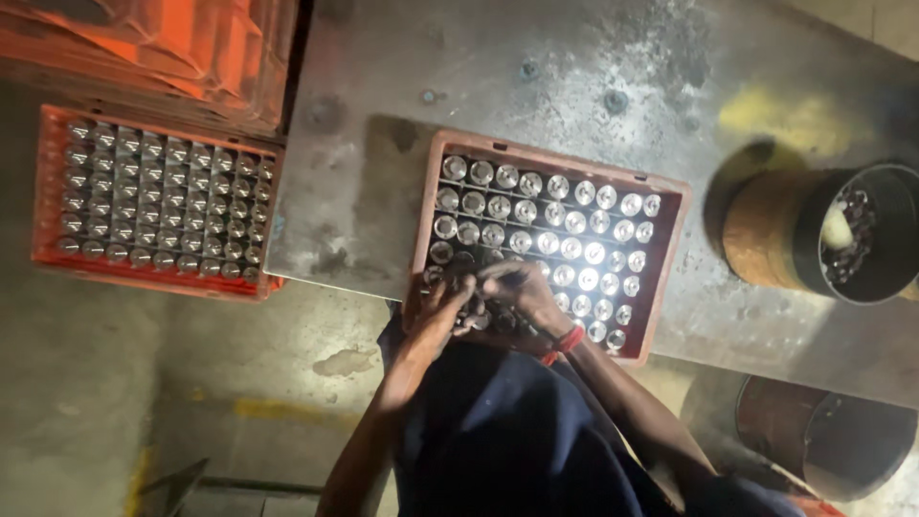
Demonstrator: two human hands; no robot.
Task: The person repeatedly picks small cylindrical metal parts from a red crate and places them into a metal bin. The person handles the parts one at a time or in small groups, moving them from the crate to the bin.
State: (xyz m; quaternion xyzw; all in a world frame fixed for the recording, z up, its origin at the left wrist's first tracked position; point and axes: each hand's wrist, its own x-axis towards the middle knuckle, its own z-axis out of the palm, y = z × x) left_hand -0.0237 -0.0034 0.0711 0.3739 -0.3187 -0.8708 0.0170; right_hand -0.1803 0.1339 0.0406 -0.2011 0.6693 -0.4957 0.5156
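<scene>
Both my hands work at the near edge of the red tray (670, 278), which sits on the grey metal worktop (383, 115). The tray holds rows of upright shiny metal cylinders (546, 239); its near-left corner is dark under my hands.

My left hand (436, 316) rests over that corner, fingers curled down among the cylinders there. Whether they are clamped on one I cannot tell; the spot is in shadow. My right hand (522, 292), a red band (570, 338) at the wrist, lies just beside the left, fingers bent down onto the same rows and touching the left hand's fingertips. Its grip is likewise unclear.

A second red crate (43, 191), filled with like cylinders, stands to the left below the worktop's edge. A dark round container (795, 235) with small parts inside stands on the worktop at right.
</scene>
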